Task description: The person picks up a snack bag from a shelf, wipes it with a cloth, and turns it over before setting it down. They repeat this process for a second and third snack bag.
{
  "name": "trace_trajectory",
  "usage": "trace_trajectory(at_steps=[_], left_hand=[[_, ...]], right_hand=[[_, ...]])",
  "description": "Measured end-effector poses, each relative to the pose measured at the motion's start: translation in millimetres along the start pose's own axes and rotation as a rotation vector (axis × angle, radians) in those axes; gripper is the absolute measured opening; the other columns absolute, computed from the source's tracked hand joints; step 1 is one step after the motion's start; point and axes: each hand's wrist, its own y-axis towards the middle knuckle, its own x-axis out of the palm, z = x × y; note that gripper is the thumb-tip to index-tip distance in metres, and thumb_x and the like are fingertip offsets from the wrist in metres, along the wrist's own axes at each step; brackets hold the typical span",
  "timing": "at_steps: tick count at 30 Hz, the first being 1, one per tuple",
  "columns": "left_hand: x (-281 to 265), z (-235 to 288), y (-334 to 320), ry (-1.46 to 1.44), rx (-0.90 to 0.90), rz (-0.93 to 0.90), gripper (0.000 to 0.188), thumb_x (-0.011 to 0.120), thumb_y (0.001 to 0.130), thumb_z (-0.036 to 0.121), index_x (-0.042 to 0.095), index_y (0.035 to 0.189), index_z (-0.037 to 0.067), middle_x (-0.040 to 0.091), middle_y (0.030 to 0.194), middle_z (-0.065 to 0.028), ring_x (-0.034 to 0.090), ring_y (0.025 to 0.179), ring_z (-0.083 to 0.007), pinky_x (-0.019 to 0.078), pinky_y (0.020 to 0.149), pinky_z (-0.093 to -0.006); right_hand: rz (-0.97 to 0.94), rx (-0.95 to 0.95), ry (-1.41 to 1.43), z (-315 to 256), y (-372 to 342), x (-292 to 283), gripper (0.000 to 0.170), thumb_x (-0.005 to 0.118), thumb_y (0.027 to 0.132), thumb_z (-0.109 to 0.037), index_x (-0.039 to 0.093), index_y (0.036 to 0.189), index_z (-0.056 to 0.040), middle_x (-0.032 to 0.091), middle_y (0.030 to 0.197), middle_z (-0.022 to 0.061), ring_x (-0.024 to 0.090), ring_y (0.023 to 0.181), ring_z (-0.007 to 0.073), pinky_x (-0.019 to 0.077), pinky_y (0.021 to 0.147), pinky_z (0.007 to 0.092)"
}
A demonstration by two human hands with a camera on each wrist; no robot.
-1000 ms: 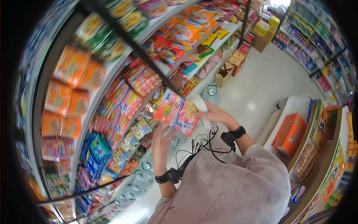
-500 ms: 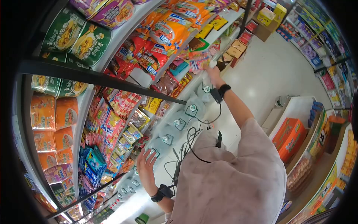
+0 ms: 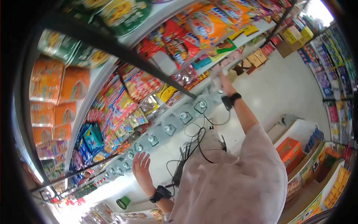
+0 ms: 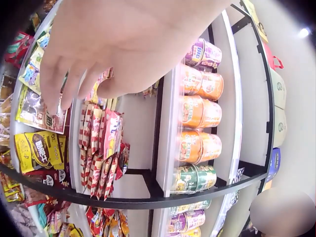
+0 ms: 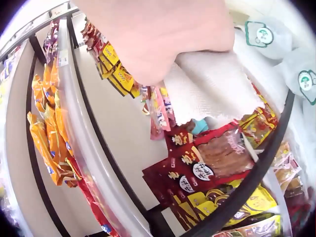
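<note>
My right hand (image 3: pixel 226 86) reaches out to the low shelf on the far side, gripping a white cloth (image 5: pixel 210 86). In the right wrist view the cloth hangs from under the fingers, over the shelf's packets. Small pink packets (image 5: pixel 160 111) stand right beside the fingertips. Dark red snack packets (image 5: pixel 217 155) lie just below the cloth. My left hand (image 3: pixel 142 171) hangs in the air with its fingers loosely bent and nothing in it. Through the left wrist view it appears before shelves of red-striped packets (image 4: pixel 101 148) and orange noodle tubs (image 4: pixel 200 111).
Large clear water bottles (image 3: pixel 169 128) line the floor along the shelf's foot. A black shelf post (image 3: pixel 149 69) slants across the racks. Behind on the right, a low shelf holds an orange box (image 3: pixel 289 153). Loose black cables (image 3: pixel 194 142) hang before my body.
Both hands were at a pink packet in front of me. My right hand carried it with the cloth to the far low shelf; the packet no longer shows in it. My left hand dropped back, free.
</note>
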Motion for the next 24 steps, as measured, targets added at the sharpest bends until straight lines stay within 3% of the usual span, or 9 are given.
trace_trajectory(at_steps=[2, 4, 6, 7, 9, 12, 16, 20, 24], left_hand=[[-19.1, 10.5, 15.4, -0.008, 0.032, 0.019, 0.044, 0.050, 0.102, 0.027, 0.050, 0.135, -0.001, 0.062, 0.127, -0.0185, 0.064, 0.112, -0.0294, 0.0500, 0.093, -0.0365], [-37.0, 23.8, 33.2, 0.029, 0.125, 0.004, 0.044, 0.052, 0.101, 0.030, 0.052, 0.133, 0.000, 0.064, 0.124, -0.0165, 0.066, 0.108, -0.0267, 0.0508, 0.089, -0.0346], [-52.8, 35.1, 54.6, 0.059, 0.241, 0.089, 0.043, 0.053, 0.101, 0.033, 0.056, 0.128, 0.001, 0.066, 0.120, -0.0142, 0.067, 0.105, -0.0253, 0.0505, 0.087, -0.0329], [-61.2, 42.4, 65.7, 0.093, 0.278, 0.095, 0.041, 0.053, 0.101, 0.034, 0.059, 0.125, 0.001, 0.067, 0.118, -0.0132, 0.067, 0.101, -0.0235, 0.0503, 0.084, -0.0324], [-75.8, 50.8, 93.8, 0.098, 0.307, 0.102, 0.037, 0.056, 0.099, 0.033, 0.063, 0.118, 0.001, 0.069, 0.109, -0.0104, 0.067, 0.091, -0.0194, 0.0492, 0.075, -0.0303], [-97.3, 27.7, 138.7, -0.179, 0.120, 0.054, 0.030, 0.061, 0.098, 0.028, 0.062, 0.115, 0.003, 0.066, 0.095, -0.0061, 0.060, 0.076, -0.0146, 0.0456, 0.066, -0.0252], [-104.2, -1.5, 179.0, -0.383, -0.063, 0.005, 0.035, 0.070, 0.092, 0.028, 0.063, 0.114, 0.002, 0.061, 0.081, -0.0042, 0.056, 0.067, -0.0126, 0.0410, 0.056, -0.0233], [-104.4, -6.3, 216.0, -0.595, -0.177, -0.177, 0.036, 0.068, 0.094, 0.034, 0.061, 0.108, 0.001, 0.060, 0.086, -0.0050, 0.054, 0.069, -0.0121, 0.0394, 0.054, -0.0233], [-106.4, -7.6, 251.1, -0.606, -0.189, -0.222, 0.039, 0.061, 0.097, 0.040, 0.058, 0.102, 0.001, 0.060, 0.088, -0.0064, 0.048, 0.065, -0.0111, 0.0363, 0.050, -0.0224]], right_hand=[[-0.269, -0.138, 0.104, 24.0, -31.7, -26.0, 0.035, 0.050, 0.100, -0.024, 0.057, 0.125, -0.0021, 0.062, 0.117, 0.0059, 0.059, 0.108, 0.0164, 0.0497, 0.091, 0.0332], [-0.327, -0.624, -0.502, 32.6, -56.9, -60.3, 0.036, 0.046, 0.095, -0.008, 0.054, 0.129, 0.0010, 0.062, 0.124, 0.0132, 0.057, 0.115, 0.0238, 0.0437, 0.101, 0.0364], [-0.197, -1.084, -0.989, 39.0, -70.7, -95.4, 0.040, 0.044, 0.089, 0.001, 0.055, 0.128, 0.0023, 0.060, 0.128, 0.0198, 0.056, 0.122, 0.0301, 0.0393, 0.106, 0.0387], [-0.129, -0.824, -0.917, 22.4, -100.7, -90.2, 0.038, 0.045, 0.091, 0.000, 0.056, 0.127, 0.0027, 0.063, 0.121, 0.0146, 0.059, 0.113, 0.0286, 0.0424, 0.102, 0.0368], [0.099, -0.120, -0.172, 0.1, -124.6, -86.9, 0.027, 0.051, 0.099, -0.020, 0.060, 0.118, -0.0040, 0.061, 0.097, 0.0022, 0.059, 0.089, 0.0156, 0.0518, 0.079, 0.0306], [0.140, -0.189, 0.152, -26.8, -182.0, -57.9, 0.028, 0.052, 0.101, -0.030, 0.058, 0.118, -0.0088, 0.060, 0.093, 0.0014, 0.060, 0.081, 0.0134, 0.0526, 0.072, 0.0298], [0.083, -0.239, 0.161, -52.8, -243.9, -18.4, 0.033, 0.059, 0.097, -0.030, 0.057, 0.117, -0.0038, 0.064, 0.092, 0.0048, 0.065, 0.080, 0.0166, 0.0550, 0.072, 0.0328], [0.181, -0.330, 0.131, -68.7, -307.8, 31.0, 0.035, 0.061, 0.096, -0.029, 0.056, 0.119, -0.0025, 0.064, 0.097, 0.0060, 0.065, 0.082, 0.0177, 0.0550, 0.074, 0.0331], [0.251, -0.364, 0.104, -57.5, -332.1, 24.1, 0.039, 0.062, 0.095, -0.028, 0.055, 0.123, -0.0013, 0.064, 0.101, 0.0061, 0.065, 0.085, 0.0170, 0.0547, 0.074, 0.0320]])
